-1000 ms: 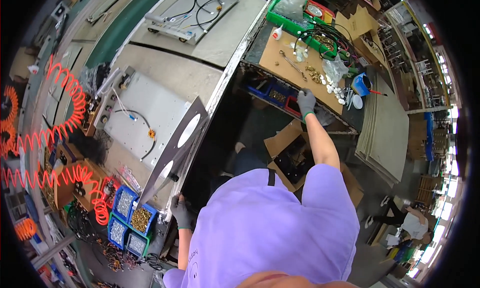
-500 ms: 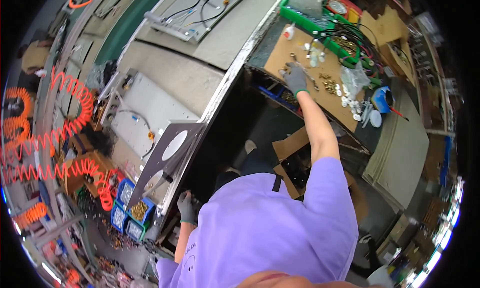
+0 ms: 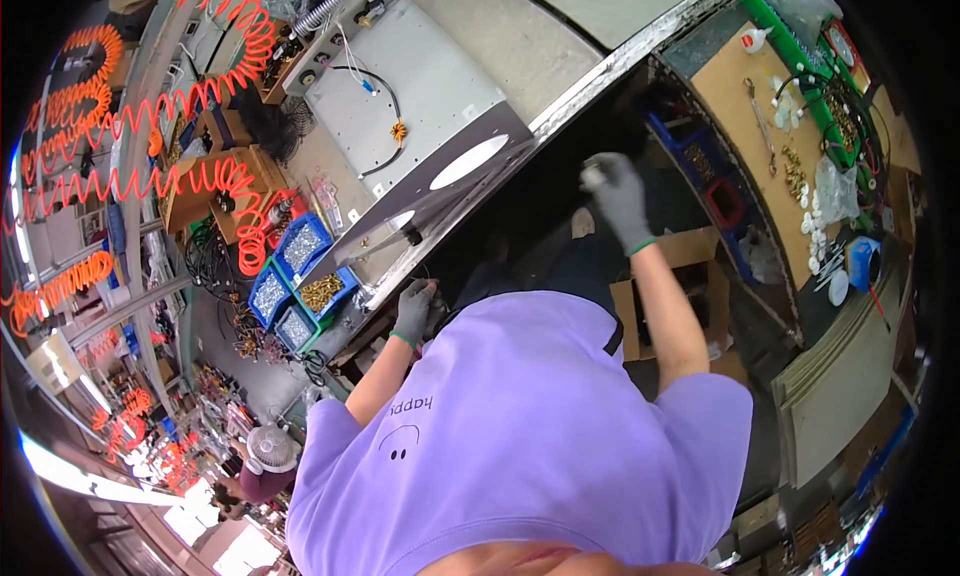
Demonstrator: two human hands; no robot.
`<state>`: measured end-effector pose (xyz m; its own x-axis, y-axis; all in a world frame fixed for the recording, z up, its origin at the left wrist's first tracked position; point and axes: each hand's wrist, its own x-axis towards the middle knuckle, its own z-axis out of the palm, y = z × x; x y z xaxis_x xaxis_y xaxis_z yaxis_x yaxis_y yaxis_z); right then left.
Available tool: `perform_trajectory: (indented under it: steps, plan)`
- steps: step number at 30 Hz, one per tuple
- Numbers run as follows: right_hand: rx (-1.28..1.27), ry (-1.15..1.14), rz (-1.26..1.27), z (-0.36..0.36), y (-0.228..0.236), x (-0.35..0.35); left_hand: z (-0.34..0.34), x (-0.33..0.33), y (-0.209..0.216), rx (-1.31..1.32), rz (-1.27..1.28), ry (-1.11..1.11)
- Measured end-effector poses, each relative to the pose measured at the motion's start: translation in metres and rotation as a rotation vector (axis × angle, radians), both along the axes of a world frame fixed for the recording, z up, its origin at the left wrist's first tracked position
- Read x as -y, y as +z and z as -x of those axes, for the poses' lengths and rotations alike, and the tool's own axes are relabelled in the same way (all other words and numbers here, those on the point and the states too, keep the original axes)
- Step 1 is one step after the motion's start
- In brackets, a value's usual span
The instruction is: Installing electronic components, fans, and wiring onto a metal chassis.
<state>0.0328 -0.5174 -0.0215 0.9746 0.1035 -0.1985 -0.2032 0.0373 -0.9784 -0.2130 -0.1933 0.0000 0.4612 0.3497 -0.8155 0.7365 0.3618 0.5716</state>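
Note:
My right hand point(image 3: 618, 201), in a grey glove, is over the dark gap between the two benches. Its fingers are curled together around a small pale thing at the fingertips, too small to name. By the front edge of the left bench, my left hand point(image 3: 411, 312) is closed in a grey glove; whatever its fingers hold, if anything, is hidden. Near it a dark metal panel point(image 3: 440, 191) with a large round hole stands on the bench edge. Behind the panel lies a grey metal plate point(image 3: 420, 71) with a black cable point(image 3: 393, 98). A wrench point(image 3: 759, 126) rests on the cardboard at right.
Blue bins point(image 3: 303, 248) of screws and brass fittings stand left of the panel. Orange coiled hoses point(image 3: 240, 171) hang at far left. On the right bench are a green tray point(image 3: 790, 51), brass parts and white caps. An open carton point(image 3: 690, 246) sits below. Another person point(image 3: 268, 471) is at lower left.
My right hand has left the wrench and cardboard on the right bench and come left over the gap. The whole view has turned toward the left bench. My left hand stays near the bench edge.

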Motion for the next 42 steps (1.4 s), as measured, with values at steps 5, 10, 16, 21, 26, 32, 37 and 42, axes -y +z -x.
perform_trajectory:
  steps: [5,10,16,21,26,32,37,42]
  plan:
    - [-0.277,0.054,-0.235,0.08,-0.01,-0.127,-0.026,-0.043,0.038,-0.028,-0.028,-0.254]
    - [-0.296,-0.276,-0.306,0.093,-0.039,-0.189,-0.012,-0.1,0.038,0.129,-0.121,-0.422]
    - [-0.082,-0.437,0.021,0.086,-0.065,-0.213,0.007,-0.132,0.035,0.095,-0.094,-0.499]
    - [0.008,-0.467,0.029,0.085,-0.063,-0.215,0.007,-0.148,0.027,0.101,-0.107,-0.565]
    - [-0.174,-0.493,-0.241,0.084,-0.052,-0.218,-0.001,-0.153,0.023,0.098,-0.111,-0.608]
    - [-0.066,-0.48,-0.016,0.083,-0.065,-0.218,-0.018,-0.152,0.025,0.116,-0.097,-0.631]
    - [0.031,-0.492,0.157,0.085,-0.06,-0.218,-0.025,-0.152,0.031,0.084,-0.095,-0.68]
    - [-0.03,-0.517,0.125,0.086,-0.056,-0.22,-0.024,-0.155,0.023,0.122,-0.102,-0.624]
